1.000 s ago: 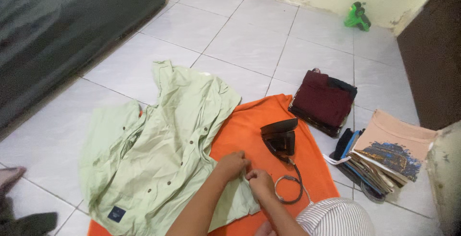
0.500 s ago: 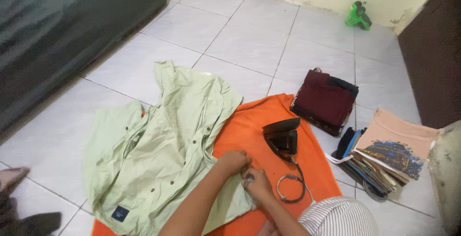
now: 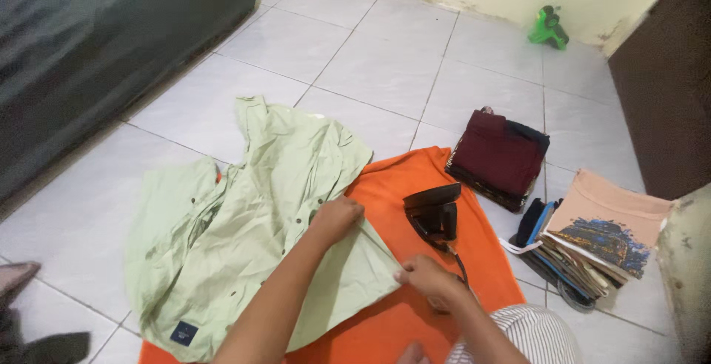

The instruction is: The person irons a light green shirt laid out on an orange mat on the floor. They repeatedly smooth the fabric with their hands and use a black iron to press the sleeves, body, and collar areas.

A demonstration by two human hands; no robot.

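Pinching green shirt hem: left hand, right hand. Dark square label far left of left hand.

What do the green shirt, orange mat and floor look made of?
Green shirt: thin woven cloth, likely cotton, matte; it creases sharply. The left hand and right hand hold its edge. Orange mat: soft fabric, matte, lying flat with slight ripples. Floor: glazed ceramic tile, judging by grout lines and faint sheen.
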